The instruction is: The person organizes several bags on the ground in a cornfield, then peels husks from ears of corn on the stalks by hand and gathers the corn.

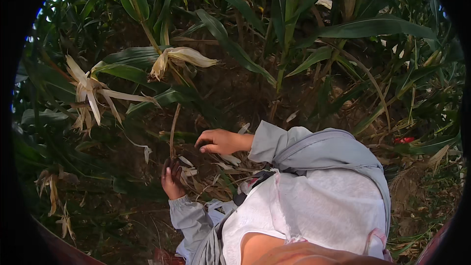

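My left hand point(172, 179), at lower centre-left, has its darkened fingers raised at the lower end of a thin brown stalk point(174, 129); whether they grip it is unclear. Up and to the right, my right hand point(218, 142) is held palm down, fingers bent and a little apart from the thumb, with nothing visible in it. Left of and above the hands, peeled-back dry corn husks point(90, 90) splay out from one plant. Another pale, dry husk point(189, 56) hangs from a slanting corn stalk point(150, 38).
Standing green corn plants point(289, 33) with long leaves rise across the top and both sides. Loose dry husks point(230, 160) lie on the ground near my right hand. A small red object point(403, 140) is among the leaves at the right.
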Demonstrator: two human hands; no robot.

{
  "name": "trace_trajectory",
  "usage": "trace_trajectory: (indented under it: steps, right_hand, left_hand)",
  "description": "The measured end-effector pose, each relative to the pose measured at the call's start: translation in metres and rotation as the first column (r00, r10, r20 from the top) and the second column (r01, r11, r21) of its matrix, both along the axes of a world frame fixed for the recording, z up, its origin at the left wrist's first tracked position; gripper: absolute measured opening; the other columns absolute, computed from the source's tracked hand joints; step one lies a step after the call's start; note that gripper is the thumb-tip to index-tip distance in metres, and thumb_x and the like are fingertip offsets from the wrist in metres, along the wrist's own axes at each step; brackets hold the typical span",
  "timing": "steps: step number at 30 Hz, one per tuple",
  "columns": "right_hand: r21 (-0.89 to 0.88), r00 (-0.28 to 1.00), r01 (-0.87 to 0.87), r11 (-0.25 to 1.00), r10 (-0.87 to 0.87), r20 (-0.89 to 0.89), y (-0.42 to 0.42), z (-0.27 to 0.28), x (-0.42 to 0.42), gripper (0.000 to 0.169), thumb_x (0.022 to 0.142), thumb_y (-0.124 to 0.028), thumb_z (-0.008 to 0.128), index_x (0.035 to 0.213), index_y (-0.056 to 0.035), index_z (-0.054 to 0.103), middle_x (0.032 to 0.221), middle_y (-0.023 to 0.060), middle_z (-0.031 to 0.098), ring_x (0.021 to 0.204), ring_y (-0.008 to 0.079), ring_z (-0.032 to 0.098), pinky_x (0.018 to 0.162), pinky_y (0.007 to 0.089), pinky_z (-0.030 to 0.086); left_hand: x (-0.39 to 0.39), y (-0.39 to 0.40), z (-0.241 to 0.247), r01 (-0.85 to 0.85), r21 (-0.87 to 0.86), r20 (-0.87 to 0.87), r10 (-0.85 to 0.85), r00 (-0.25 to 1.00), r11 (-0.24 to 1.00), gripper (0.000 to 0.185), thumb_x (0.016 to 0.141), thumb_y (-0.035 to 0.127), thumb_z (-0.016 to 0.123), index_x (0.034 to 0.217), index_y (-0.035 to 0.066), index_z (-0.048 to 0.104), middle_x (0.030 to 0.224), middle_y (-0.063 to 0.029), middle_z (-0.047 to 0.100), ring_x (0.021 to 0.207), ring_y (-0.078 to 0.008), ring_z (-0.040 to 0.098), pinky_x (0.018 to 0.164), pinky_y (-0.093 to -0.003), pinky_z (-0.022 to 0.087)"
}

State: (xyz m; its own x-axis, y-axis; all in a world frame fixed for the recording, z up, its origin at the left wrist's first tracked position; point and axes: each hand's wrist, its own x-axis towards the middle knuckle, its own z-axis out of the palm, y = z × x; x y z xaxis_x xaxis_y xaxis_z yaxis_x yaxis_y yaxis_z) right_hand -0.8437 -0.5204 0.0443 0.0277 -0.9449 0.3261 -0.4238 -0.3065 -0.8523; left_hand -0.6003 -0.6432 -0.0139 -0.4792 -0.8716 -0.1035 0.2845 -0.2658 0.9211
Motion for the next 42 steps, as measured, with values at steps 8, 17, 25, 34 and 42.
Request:
trace_trajectory:
  steps: [8, 17, 25, 34, 42]
  right_hand:
    - [-0.396, 0.699, 0.677, 0.621, -0.711, 0.079, 0.162, 0.113, -0.199, 0.021, 0.081, -0.013, 0.062, 0.101, -0.0058, 0.059, 0.098, 0.0069, 0.056, 0.088, 0.0170, 0.056, 0.076, 0.0291, 0.046]
    - [-0.734, 0.249, 0.662, 0.152, -0.968, 0.025, 0.312, 0.253, -0.402, 0.025, 0.080, -0.012, 0.064, 0.102, -0.0018, 0.056, 0.087, 0.0031, 0.060, 0.075, 0.0091, 0.055, 0.064, 0.0220, 0.045]
    - [-0.399, 0.495, 0.694, 0.600, -0.799, -0.340, 0.310, 0.318, -0.462, 0.023, 0.079, -0.012, 0.065, 0.096, 0.0010, 0.059, 0.082, 0.0050, 0.062, 0.070, 0.0102, 0.054, 0.062, 0.0248, 0.045]
    - [-0.233, 0.743, 0.592, 0.771, -0.635, -0.212, 0.307, 0.310, -0.511, 0.031, 0.084, -0.018, 0.061, 0.106, 0.0027, 0.053, 0.089, 0.0057, 0.059, 0.077, 0.0096, 0.052, 0.066, 0.0240, 0.043]
    - [-0.538, 0.840, 0.539, 0.648, -0.461, 0.286, 0.306, 0.256, -0.507, 0.015, 0.085, -0.016, 0.060, 0.093, -0.0069, 0.052, 0.072, -0.0014, 0.053, 0.055, 0.0057, 0.048, 0.046, 0.0189, 0.038]
  left_hand:
    - [-0.255, 0.056, 0.097, 0.564, -0.435, 0.025, -0.617, 0.787, 0.702, 0.039, 0.088, 0.016, 0.051, 0.121, -0.004, 0.046, 0.117, -0.0173, 0.053, 0.108, -0.0258, 0.053, 0.094, -0.0352, 0.040]
    - [-0.493, 0.224, 0.230, 0.519, -0.851, 0.183, -0.883, 0.432, 0.078, 0.033, 0.089, 0.011, 0.051, 0.117, -0.006, 0.049, 0.111, -0.0137, 0.058, 0.102, -0.0195, 0.056, 0.084, -0.0301, 0.045]
    - [-0.666, 0.262, 0.319, 0.292, -0.831, -0.142, -0.688, 0.712, 0.473, 0.031, 0.084, 0.022, 0.055, 0.106, 0.000, 0.057, 0.083, -0.0070, 0.063, 0.065, -0.0124, 0.056, 0.053, -0.0250, 0.044]
    - [-0.685, 0.272, 0.321, -0.019, -0.968, -0.147, -0.507, 0.849, 0.250, 0.026, 0.087, 0.022, 0.050, 0.099, 0.000, 0.058, 0.078, -0.0095, 0.060, 0.070, -0.0138, 0.057, 0.062, -0.0267, 0.045]
    - [-0.687, 0.302, 0.311, 0.212, -0.760, -0.393, -0.695, 0.602, 0.614, 0.024, 0.089, 0.016, 0.047, 0.096, -0.004, 0.058, 0.089, -0.0096, 0.063, 0.080, -0.0157, 0.058, 0.073, -0.0250, 0.044]
